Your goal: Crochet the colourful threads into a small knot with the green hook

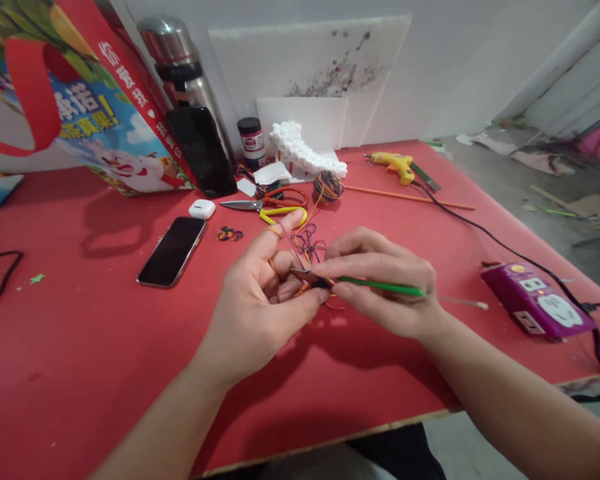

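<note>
Over the middle of the red table, my left hand (260, 300) pinches a small piece of multicoloured crochet (321, 283) between thumb and fingers. Yarn is looped around its raised index finger. My right hand (380, 280) grips a green-handled crochet hook (380, 285), whose metal end points left and meets the yarn work. Just beyond my fingers lie loose tangled strands of yarn (309, 243), and behind them sits a multicoloured yarn ball (329, 187). The stitches themselves are mostly hidden by my fingers.
Scissors (265, 203) with orange and yellow handles lie behind my left hand. A phone (173, 252), white earbud case (202, 209) and small crocheted piece (229, 233) are to the left. At right are a yellow glue gun (394, 165), orange stick (410, 197) and purple power strip (539, 301) with cables.
</note>
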Available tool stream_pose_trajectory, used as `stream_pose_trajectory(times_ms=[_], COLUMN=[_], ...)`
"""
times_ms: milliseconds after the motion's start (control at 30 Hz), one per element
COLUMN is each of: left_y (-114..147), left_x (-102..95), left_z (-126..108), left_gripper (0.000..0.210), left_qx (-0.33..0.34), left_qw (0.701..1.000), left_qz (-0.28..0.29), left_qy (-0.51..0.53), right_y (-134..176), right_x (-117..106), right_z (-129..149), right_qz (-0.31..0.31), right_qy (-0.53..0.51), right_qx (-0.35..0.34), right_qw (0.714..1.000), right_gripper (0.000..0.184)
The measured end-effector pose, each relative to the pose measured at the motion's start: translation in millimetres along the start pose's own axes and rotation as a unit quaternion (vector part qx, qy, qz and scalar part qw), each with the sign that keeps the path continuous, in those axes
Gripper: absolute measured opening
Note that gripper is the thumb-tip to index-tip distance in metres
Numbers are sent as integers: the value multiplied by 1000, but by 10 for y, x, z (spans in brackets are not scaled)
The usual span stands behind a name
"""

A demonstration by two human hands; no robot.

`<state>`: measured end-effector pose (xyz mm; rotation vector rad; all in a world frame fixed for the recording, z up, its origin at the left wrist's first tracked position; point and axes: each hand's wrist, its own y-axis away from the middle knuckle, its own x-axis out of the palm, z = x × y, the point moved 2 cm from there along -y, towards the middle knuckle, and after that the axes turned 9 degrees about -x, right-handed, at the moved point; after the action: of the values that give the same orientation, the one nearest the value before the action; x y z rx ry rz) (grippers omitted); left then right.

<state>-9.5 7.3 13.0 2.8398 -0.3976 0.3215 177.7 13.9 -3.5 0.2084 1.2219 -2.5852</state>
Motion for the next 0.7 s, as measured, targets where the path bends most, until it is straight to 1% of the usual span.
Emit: stream_pose_trajectory(times_ms=[67, 100, 200, 267, 333, 400, 467, 567, 633, 700], left_y=[3, -1, -32, -56, -73, -83, -92, -114, -132, -145], left_x=[1, -1, -13, -20, -20, -13, -5, -12, -31, -47], left_z=[-9, -11, -13, -9, -5, 1, 14, 39, 55, 72], left_gripper=[96, 97, 105, 111, 112, 111, 108, 94, 79, 70], left_qx=[-4, -6, -20, -46, -67, -73, -68, -38, -9, 11], left_qw=[1000, 1000, 1000, 998, 996, 995, 995, 997, 998, 997], left_qz=[0, 1, 16, 25, 30, 33, 37, 17, -14, -39], left_qy=[-5, -6, 11, 32, 52, 66, 70, 66, 65, 67], right_y=[1, 2, 0, -7, -15, -20, -20, -6, 22, 57], right_x=[3, 3, -2, -2, 9, 35, 74, 142, 177, 224], right_z=[39, 49, 60, 58, 55, 55, 60, 59, 40, 3], right_qz=[35, 44, 50, 57, 60, 53, 30, -43, -128, -166], right_qy=[46, 63, 103, 105, 95, 94, 104, 123, 107, 57], right_qx=[-46, -62, -89, -90, -82, -71, -61, -25, 18, 76], right_qw=[997, 995, 989, 989, 990, 992, 992, 991, 986, 982], right_gripper=[30, 30, 23, 19, 17, 17, 19, 23, 25, 25])
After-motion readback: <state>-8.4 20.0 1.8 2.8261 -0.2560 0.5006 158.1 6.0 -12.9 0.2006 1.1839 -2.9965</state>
